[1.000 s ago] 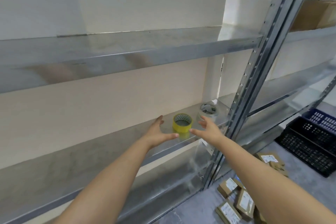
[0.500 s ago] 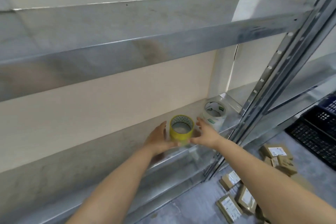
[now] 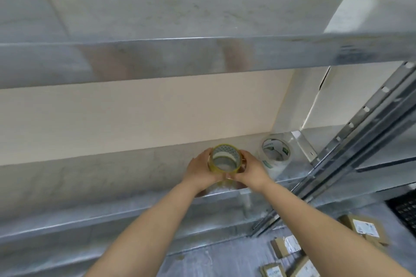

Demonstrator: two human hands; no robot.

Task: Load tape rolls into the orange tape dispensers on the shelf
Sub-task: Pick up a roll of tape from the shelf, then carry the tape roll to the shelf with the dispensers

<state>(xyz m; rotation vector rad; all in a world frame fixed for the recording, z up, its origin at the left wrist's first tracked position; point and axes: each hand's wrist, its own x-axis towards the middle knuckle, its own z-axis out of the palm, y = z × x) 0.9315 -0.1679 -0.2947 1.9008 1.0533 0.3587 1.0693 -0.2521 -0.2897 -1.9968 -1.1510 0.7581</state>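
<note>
yellow tape roll [image 3: 225,161] sits between both hands above the metal shelf [image 3: 112,177], its open core facing up. left hand [image 3: 200,172] cups its left side and right hand [image 3: 251,170] its right, fingers curled closed around the roll. just right of them, a white tape roll [image 3: 275,149] rests on the shelf near the slotted upright post [image 3: 360,128]. small cardboard parcels [image 3: 364,229] lie on the floor below.

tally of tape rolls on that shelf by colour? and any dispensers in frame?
Yellow tape roll: 1, clasped between the left hand and right hand
White tape roll: 1, on the metal shelf to the right of the hands
Orange tape dispensers: 0 in view
Total: 2 tape rolls
</note>
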